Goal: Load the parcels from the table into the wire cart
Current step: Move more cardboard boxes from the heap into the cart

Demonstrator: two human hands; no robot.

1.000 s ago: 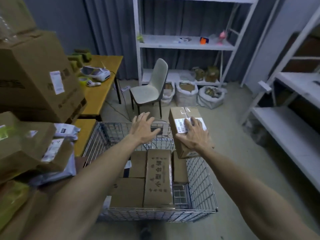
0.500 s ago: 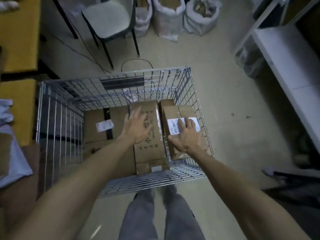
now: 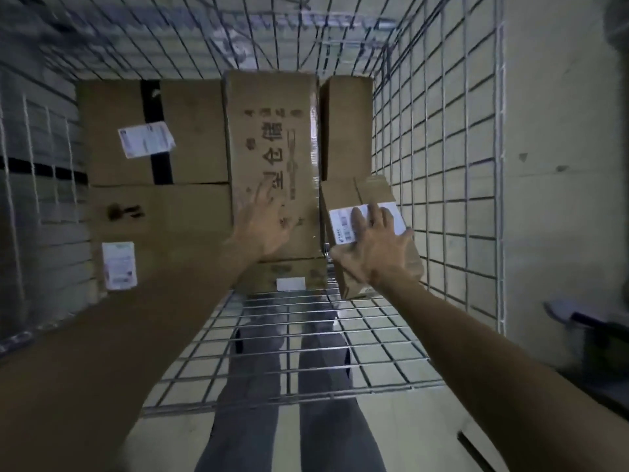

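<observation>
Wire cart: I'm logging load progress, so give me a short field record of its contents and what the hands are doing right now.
view: head camera, looking down into the wire cart
boxes inside: tall printed box, black-taped box, narrow box far right
parcel: small labelled parcel, near right corner, by the cart's right side
right hand: grips the small labelled parcel from above
left hand: fingers spread over the tall printed box; contact unclear
set down: cannot tell

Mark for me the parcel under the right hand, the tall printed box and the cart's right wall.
parcel (image 3: 369, 194): head view, bare cardboard top beyond the label.
tall printed box (image 3: 272, 148): head view, middle of its printed face.
cart's right wall (image 3: 500, 165): head view, its top rim bar.
</observation>
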